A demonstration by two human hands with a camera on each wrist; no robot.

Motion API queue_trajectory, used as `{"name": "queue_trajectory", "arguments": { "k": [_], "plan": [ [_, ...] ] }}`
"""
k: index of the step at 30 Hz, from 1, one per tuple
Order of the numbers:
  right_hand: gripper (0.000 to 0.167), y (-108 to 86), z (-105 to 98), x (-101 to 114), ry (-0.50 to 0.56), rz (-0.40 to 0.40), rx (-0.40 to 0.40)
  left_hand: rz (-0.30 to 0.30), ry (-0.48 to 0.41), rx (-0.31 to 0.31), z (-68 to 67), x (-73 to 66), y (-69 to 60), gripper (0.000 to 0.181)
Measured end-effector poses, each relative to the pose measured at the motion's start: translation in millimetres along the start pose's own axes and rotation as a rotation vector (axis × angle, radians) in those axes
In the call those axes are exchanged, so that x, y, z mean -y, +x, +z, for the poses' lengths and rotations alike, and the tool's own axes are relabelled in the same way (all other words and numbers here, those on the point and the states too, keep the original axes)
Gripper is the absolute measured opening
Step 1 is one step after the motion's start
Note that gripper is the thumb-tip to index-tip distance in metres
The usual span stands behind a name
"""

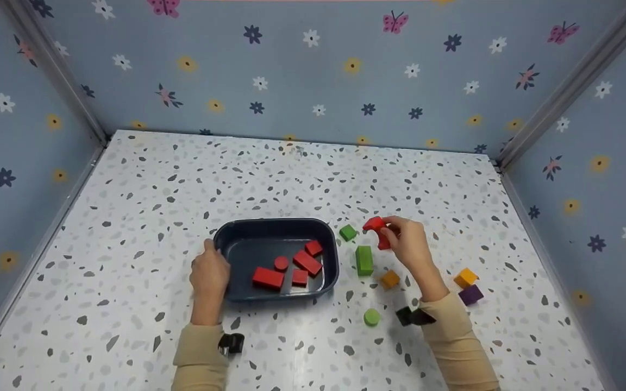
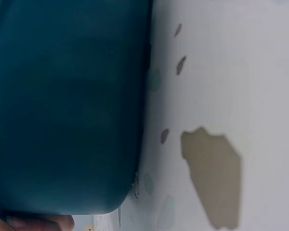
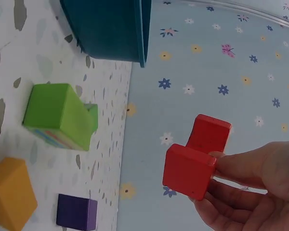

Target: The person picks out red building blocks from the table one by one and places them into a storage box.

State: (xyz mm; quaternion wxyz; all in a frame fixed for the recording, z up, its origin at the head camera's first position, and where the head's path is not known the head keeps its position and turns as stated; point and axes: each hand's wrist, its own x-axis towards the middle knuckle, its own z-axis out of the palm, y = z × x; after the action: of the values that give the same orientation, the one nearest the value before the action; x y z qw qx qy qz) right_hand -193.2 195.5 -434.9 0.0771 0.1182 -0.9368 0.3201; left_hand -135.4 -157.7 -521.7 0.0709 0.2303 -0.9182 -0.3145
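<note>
My left hand (image 1: 210, 271) grips the left end of a dark blue tray (image 1: 275, 297); in the left wrist view, its fingers (image 2: 41, 223) show at the tray's end. Several red blocks lie in the tray, including a long one (image 1: 268, 278) and a round one (image 1: 281, 263). To the right of the tray, my right hand (image 1: 412, 244) pinches a red arch-shaped block (image 1: 376, 224) between thumb and fingers, above the table. In the right wrist view, the arch block (image 3: 189, 171) hangs free of other things. Below it lies a long green block (image 1: 364, 260).
Near the tray's right end are a small green block (image 1: 348, 233), an orange cube (image 1: 390, 279) and a light green round block (image 1: 371, 317). A yellow-orange cube (image 1: 465, 278) and a purple cube (image 1: 471, 295) sit right of my right forearm. Patterned walls (image 1: 313, 65) border the speckled table (image 1: 144, 217).
</note>
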Motion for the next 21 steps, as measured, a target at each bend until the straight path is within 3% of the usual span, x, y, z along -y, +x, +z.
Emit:
{"name": "queue_trajectory", "arguments": {
  "k": [9, 21],
  "plan": [
    [0.015, 8.1, 16, 30, 0.019, -0.066, 0.031, 0.014, -0.007, -0.017, 0.4, -0.3, -0.6, 0.017],
    [0.012, 17.7, 40, 56, 0.027, -0.181, 0.062, 0.013, 0.001, -0.023, 1.1, 0.2, -0.3, 0.019]
  ]
}}
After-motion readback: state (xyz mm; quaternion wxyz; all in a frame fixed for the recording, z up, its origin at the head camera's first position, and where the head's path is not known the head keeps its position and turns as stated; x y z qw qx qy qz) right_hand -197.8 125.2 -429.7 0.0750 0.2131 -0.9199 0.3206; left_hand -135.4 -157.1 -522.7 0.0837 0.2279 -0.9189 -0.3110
